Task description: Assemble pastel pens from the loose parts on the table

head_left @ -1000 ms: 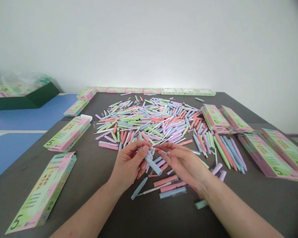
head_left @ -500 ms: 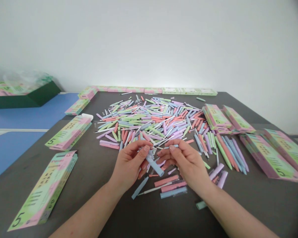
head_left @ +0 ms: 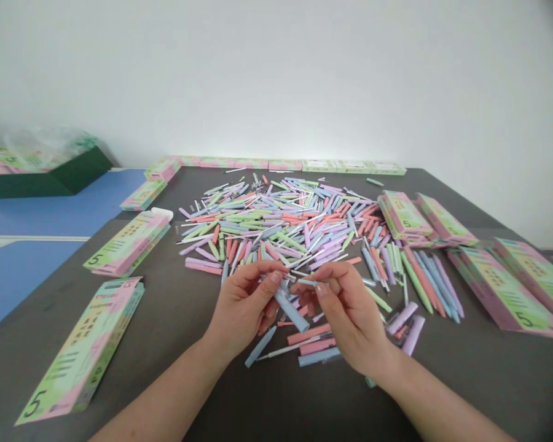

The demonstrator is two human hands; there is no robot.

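My left hand is closed round a light-blue pen barrel, whose wide end points down to the right. Close beside it, my right hand pinches a small, thin light-blue pen part between thumb and forefinger. The fingertips of both hands nearly meet. Under them lie pink pen barrels, a blue barrel and a white refill. A blue tapered pen piece rests below my left hand. Beyond the hands spreads a large heap of pastel pen parts.
Printed cartons stand at the left and right. More small boxes line the table's back edge. Assembled-looking pens lie in a row at the right. A dark green tray sits on a blue surface at far left.
My right hand has turned and moved slightly down, tilting the small blue part toward the barrel. My left hand has stayed almost in place, still holding the barrel.
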